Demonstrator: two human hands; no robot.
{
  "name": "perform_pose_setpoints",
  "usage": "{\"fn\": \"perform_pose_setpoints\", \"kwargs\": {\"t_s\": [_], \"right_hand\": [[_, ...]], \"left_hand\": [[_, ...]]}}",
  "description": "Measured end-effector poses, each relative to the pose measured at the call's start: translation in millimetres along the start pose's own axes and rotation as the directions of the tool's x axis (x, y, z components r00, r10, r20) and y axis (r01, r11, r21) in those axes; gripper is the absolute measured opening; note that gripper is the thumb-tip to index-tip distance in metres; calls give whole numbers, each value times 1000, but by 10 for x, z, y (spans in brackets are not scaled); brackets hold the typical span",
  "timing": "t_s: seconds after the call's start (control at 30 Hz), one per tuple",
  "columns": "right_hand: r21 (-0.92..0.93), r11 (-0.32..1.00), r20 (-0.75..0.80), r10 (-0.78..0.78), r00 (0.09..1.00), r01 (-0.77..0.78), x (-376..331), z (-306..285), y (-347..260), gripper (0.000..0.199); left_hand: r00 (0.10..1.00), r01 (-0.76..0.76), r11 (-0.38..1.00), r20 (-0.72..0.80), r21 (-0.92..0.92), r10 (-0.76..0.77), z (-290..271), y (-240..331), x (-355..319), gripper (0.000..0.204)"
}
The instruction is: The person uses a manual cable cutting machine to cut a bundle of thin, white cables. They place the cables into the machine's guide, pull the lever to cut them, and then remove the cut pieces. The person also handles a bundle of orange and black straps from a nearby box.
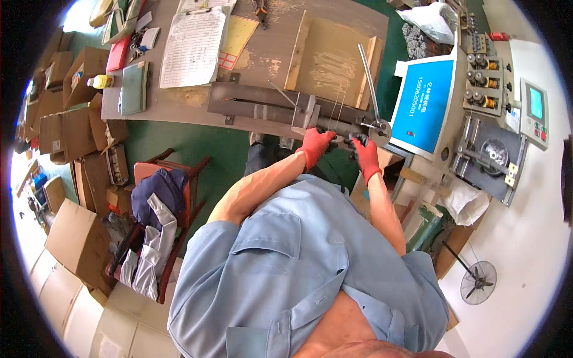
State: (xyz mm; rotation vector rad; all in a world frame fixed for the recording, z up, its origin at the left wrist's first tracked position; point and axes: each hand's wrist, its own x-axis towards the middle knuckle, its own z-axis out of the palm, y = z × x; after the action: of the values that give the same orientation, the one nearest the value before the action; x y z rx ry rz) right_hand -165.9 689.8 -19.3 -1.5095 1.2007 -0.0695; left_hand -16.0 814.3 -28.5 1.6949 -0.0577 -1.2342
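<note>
Both of my hands wear red gloves with black fingertips. My left hand [317, 145] is closed at the near edge of a grey metal bench fixture [262, 110]. Two thin wires [339, 110] run from beside its fingertips toward a wooden-sided tray [298, 51], where a pile of bent wire pieces [335, 70] lies. My right hand [365, 154] is a little to the right, its fingers pinched together below a round metal disc [382, 132]. A long metal lever [370, 80] rises from that disc's end. What either hand's fingertips grip is too small to make out.
Written sheets [194, 48], a yellow card [240, 39], pliers [261, 11] and a green notebook [133, 88] lie on the bench. A blue-panelled machine [422, 104] stands right. Behind my left side are a clothes-draped chair [158, 209] and cardboard boxes [83, 241]; a fan [478, 283] stands lower right.
</note>
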Motion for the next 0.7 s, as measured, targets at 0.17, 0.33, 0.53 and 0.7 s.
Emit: {"fn": "perform_pose_setpoints", "kwargs": {"t_s": [0.17, 0.33, 0.53, 0.7], "right_hand": [[-141, 982, -21, -127, 992, 123, 129, -17, 266, 23], [-174, 974, -36, -156, 987, 148, -55, 156, -195, 24], [-12, 992, -62, -125, 990, 125, -455, 700, -752, 14], [-145, 965, 190, -191, 963, 220, -485, 1605, -831, 13]], "left_hand": [[967, -148, 836, 254, 528, 12, -176, -153, 178, 53], [926, -298, 790, 365, 536, 101, -509, -206, -63, 51], [912, -306, 773, 405, 556, 69, -1326, -128, -255, 44], [959, -252, 766, 261, 592, 113, -2260, -495, -331, 42]]}}
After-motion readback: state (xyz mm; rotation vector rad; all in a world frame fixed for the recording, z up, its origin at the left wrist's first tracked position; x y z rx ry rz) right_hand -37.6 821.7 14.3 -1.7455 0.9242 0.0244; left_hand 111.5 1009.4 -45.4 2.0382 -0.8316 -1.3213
